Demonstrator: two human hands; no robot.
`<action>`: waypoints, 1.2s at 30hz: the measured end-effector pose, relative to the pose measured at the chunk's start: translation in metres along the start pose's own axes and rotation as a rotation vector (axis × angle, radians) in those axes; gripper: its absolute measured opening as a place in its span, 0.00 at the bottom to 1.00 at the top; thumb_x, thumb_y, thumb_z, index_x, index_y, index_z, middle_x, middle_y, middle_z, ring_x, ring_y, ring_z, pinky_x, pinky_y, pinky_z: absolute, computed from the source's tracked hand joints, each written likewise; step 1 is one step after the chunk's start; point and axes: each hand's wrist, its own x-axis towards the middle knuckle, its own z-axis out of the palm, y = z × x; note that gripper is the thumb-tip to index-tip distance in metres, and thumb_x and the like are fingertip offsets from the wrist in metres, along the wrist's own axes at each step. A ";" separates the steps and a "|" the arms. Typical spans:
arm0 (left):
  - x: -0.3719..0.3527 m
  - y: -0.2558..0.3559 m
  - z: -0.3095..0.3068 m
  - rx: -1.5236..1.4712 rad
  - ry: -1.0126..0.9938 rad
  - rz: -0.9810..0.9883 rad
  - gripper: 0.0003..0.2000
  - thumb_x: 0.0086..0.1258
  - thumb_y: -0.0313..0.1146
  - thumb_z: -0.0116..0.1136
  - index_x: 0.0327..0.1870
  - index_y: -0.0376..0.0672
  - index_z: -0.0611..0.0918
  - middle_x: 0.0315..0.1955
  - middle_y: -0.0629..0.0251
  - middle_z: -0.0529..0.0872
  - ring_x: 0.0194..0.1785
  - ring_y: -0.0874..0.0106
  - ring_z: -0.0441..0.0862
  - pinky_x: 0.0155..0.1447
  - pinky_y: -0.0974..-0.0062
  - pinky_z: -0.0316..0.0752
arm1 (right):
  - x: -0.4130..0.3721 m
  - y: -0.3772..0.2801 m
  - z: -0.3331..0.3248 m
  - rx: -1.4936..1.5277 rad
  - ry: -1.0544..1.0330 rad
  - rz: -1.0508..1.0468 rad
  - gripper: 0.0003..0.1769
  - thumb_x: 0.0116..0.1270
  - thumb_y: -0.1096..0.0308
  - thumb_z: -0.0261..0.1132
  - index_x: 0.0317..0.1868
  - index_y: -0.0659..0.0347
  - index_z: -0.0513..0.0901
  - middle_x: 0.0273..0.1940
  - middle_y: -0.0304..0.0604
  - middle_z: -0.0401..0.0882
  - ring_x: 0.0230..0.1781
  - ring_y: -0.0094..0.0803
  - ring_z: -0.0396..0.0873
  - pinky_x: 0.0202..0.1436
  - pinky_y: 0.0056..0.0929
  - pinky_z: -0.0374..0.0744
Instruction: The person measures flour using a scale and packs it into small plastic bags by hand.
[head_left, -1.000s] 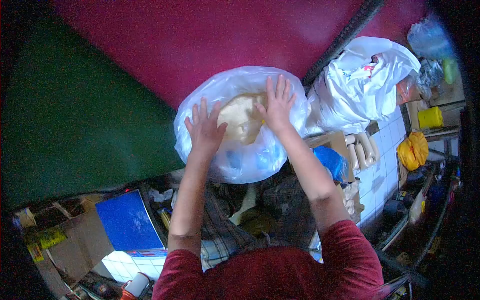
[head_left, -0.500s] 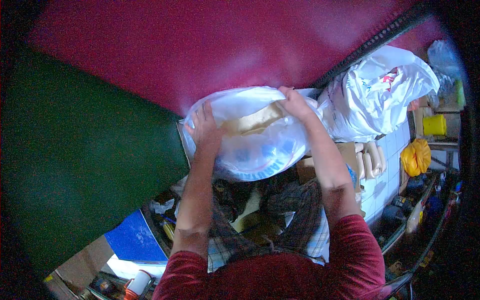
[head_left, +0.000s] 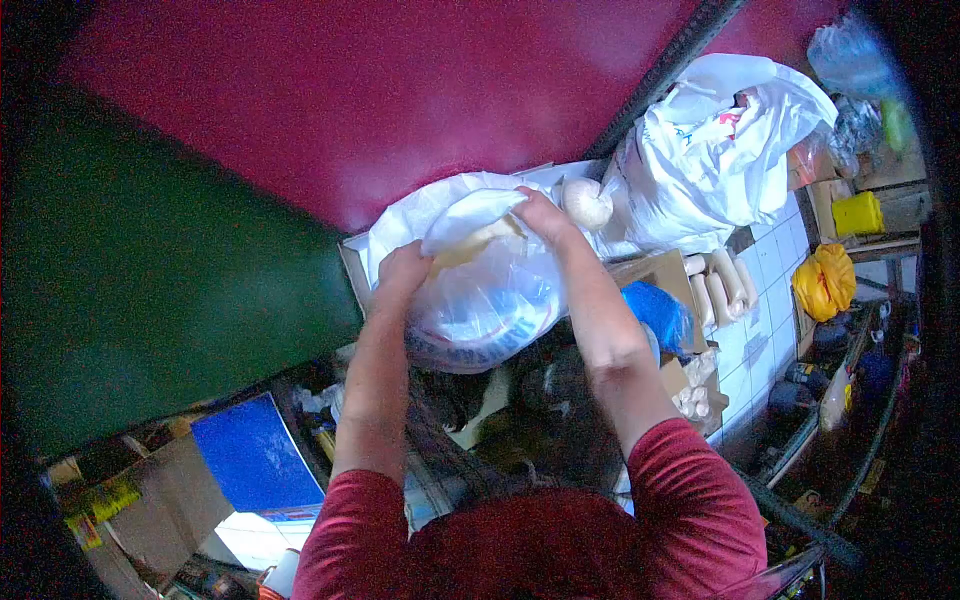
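Note:
A translucent white plastic bag (head_left: 490,305) with blue printing stands in front of me, its mouth open. Pale yellowish contents (head_left: 475,248) show inside it, too indistinct to name. My left hand (head_left: 403,268) is closed on the left side of the bag's rim. On the right of the mouth, the fingers of my right hand (head_left: 540,215) pinch the rim. Just beyond that hand sits a round whitish bundle (head_left: 587,203) in clear plastic.
A large white plastic sack (head_left: 690,170) stands at the right. Nearby are a blue plastic bag (head_left: 657,315), pale rounded pieces (head_left: 722,288) by a cardboard box, an orange-yellow bag (head_left: 825,282) and a yellow container (head_left: 857,214). A blue panel (head_left: 257,453) lies lower left.
My left hand has gone from spread fingers to a closed grip on the rim. The bag's mouth is narrower, and both hands are closer together. The view has shifted, uncovering the round bundle.

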 end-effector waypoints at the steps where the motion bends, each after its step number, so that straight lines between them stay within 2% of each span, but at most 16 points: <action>1: -0.013 0.003 -0.010 -0.011 -0.052 0.015 0.24 0.60 0.50 0.54 0.50 0.40 0.78 0.42 0.46 0.81 0.50 0.56 0.78 0.55 0.63 0.70 | -0.007 -0.004 0.003 0.010 -0.027 -0.006 0.29 0.58 0.69 0.56 0.61 0.70 0.66 0.52 0.49 0.76 0.53 0.35 0.72 0.59 0.27 0.67; 5: -0.066 -0.011 -0.048 -0.121 -0.126 0.098 0.19 0.62 0.43 0.55 0.48 0.38 0.79 0.44 0.49 0.82 0.50 0.59 0.79 0.54 0.67 0.71 | -0.071 -0.020 0.014 0.081 -0.064 -0.014 0.28 0.59 0.69 0.58 0.60 0.70 0.67 0.51 0.49 0.76 0.52 0.34 0.73 0.58 0.26 0.68; 10: -0.093 -0.047 -0.056 -0.424 -0.454 0.140 0.17 0.59 0.32 0.60 0.50 0.38 0.79 0.42 0.61 0.83 0.46 0.72 0.77 0.54 0.74 0.69 | -0.142 0.009 0.024 0.095 -0.283 -0.106 0.29 0.59 0.67 0.61 0.60 0.69 0.68 0.51 0.48 0.76 0.50 0.32 0.74 0.56 0.27 0.70; 12: -0.081 -0.069 -0.049 -0.661 -0.482 0.141 0.17 0.58 0.30 0.62 0.50 0.39 0.80 0.41 0.67 0.83 0.45 0.77 0.76 0.53 0.77 0.69 | -0.136 0.015 0.026 0.296 -0.423 0.078 0.28 0.58 0.66 0.63 0.58 0.67 0.70 0.51 0.48 0.76 0.49 0.32 0.74 0.54 0.28 0.72; 13: -0.068 -0.078 -0.043 -0.738 -0.370 0.128 0.14 0.57 0.30 0.62 0.45 0.38 0.81 0.40 0.70 0.82 0.43 0.80 0.75 0.50 0.78 0.70 | -0.134 0.017 0.028 0.399 -0.491 0.173 0.28 0.58 0.65 0.64 0.58 0.66 0.71 0.50 0.48 0.76 0.49 0.32 0.75 0.52 0.28 0.72; 15: -0.037 -0.090 -0.033 -0.744 -0.153 0.130 0.15 0.55 0.30 0.64 0.44 0.39 0.80 0.41 0.68 0.82 0.43 0.74 0.77 0.50 0.73 0.70 | -0.105 0.014 0.024 0.365 -0.471 0.312 0.28 0.58 0.64 0.64 0.58 0.66 0.70 0.50 0.47 0.76 0.45 0.32 0.77 0.47 0.29 0.76; 17: -0.034 -0.069 -0.042 -0.236 0.419 0.208 0.15 0.53 0.30 0.63 0.43 0.40 0.79 0.41 0.64 0.81 0.44 0.68 0.78 0.50 0.69 0.71 | -0.098 -0.030 0.016 0.299 -0.325 0.270 0.28 0.59 0.65 0.63 0.59 0.67 0.70 0.51 0.47 0.76 0.44 0.34 0.77 0.45 0.30 0.77; 18: -0.037 -0.053 -0.046 0.028 0.694 0.236 0.16 0.52 0.30 0.63 0.43 0.40 0.78 0.41 0.62 0.81 0.44 0.64 0.78 0.50 0.67 0.71 | -0.085 -0.027 0.011 0.389 -0.281 0.245 0.27 0.60 0.65 0.62 0.59 0.67 0.69 0.51 0.48 0.75 0.45 0.35 0.77 0.45 0.31 0.77; 21: -0.062 -0.002 -0.080 0.084 0.916 0.370 0.18 0.51 0.31 0.62 0.45 0.42 0.77 0.46 0.57 0.77 0.51 0.57 0.75 0.55 0.61 0.67 | -0.044 -0.018 0.003 0.462 -0.161 0.235 0.26 0.61 0.66 0.59 0.58 0.68 0.69 0.52 0.51 0.74 0.49 0.39 0.76 0.48 0.34 0.77; 22: -0.057 -0.006 -0.072 -0.073 0.704 0.450 0.18 0.51 0.31 0.62 0.45 0.42 0.77 0.50 0.58 0.75 0.56 0.58 0.70 0.59 0.57 0.62 | -0.038 -0.022 0.002 0.434 -0.135 0.250 0.26 0.61 0.66 0.59 0.59 0.68 0.69 0.52 0.51 0.74 0.50 0.39 0.75 0.49 0.36 0.76; 24: -0.048 -0.002 -0.045 -0.120 0.142 0.446 0.27 0.52 0.34 0.62 0.56 0.42 0.71 0.61 0.55 0.66 0.65 0.55 0.60 0.63 0.48 0.55 | -0.032 -0.026 0.002 0.458 -0.161 0.299 0.28 0.60 0.64 0.60 0.59 0.68 0.68 0.52 0.51 0.74 0.52 0.40 0.74 0.56 0.37 0.73; 27: -0.055 0.011 -0.013 0.025 0.257 0.196 0.37 0.54 0.36 0.62 0.66 0.44 0.60 0.67 0.53 0.54 0.70 0.53 0.51 0.63 0.40 0.53 | -0.028 -0.023 -0.004 0.526 -0.278 0.312 0.30 0.59 0.62 0.62 0.59 0.67 0.68 0.55 0.52 0.72 0.56 0.40 0.71 0.60 0.37 0.69; 28: -0.046 0.011 -0.018 0.038 0.144 0.154 0.44 0.54 0.39 0.64 0.70 0.47 0.50 0.70 0.52 0.43 0.72 0.51 0.43 0.63 0.37 0.50 | -0.019 -0.015 -0.007 0.380 -0.231 0.257 0.31 0.59 0.63 0.63 0.61 0.66 0.66 0.56 0.52 0.71 0.57 0.40 0.70 0.61 0.36 0.68; 30: -0.039 0.012 -0.025 0.066 0.197 0.137 0.45 0.52 0.39 0.66 0.70 0.47 0.51 0.70 0.50 0.44 0.72 0.50 0.44 0.64 0.38 0.49 | 0.007 0.001 -0.009 0.092 -0.133 0.144 0.34 0.58 0.64 0.66 0.63 0.65 0.63 0.57 0.52 0.70 0.58 0.40 0.69 0.62 0.35 0.68; 33: -0.030 0.012 -0.034 0.072 0.253 0.108 0.47 0.50 0.41 0.68 0.70 0.47 0.51 0.69 0.48 0.44 0.72 0.49 0.44 0.65 0.39 0.48 | -0.032 -0.066 -0.019 -0.477 0.107 -0.330 0.35 0.57 0.63 0.66 0.64 0.62 0.64 0.60 0.55 0.65 0.62 0.45 0.65 0.65 0.34 0.64; 36: -0.022 0.005 -0.032 0.053 0.285 0.113 0.47 0.49 0.41 0.68 0.70 0.47 0.51 0.69 0.47 0.43 0.71 0.48 0.44 0.65 0.41 0.48 | -0.075 -0.119 -0.003 -0.595 0.320 -0.702 0.36 0.55 0.63 0.66 0.64 0.60 0.63 0.64 0.53 0.61 0.65 0.47 0.61 0.66 0.43 0.61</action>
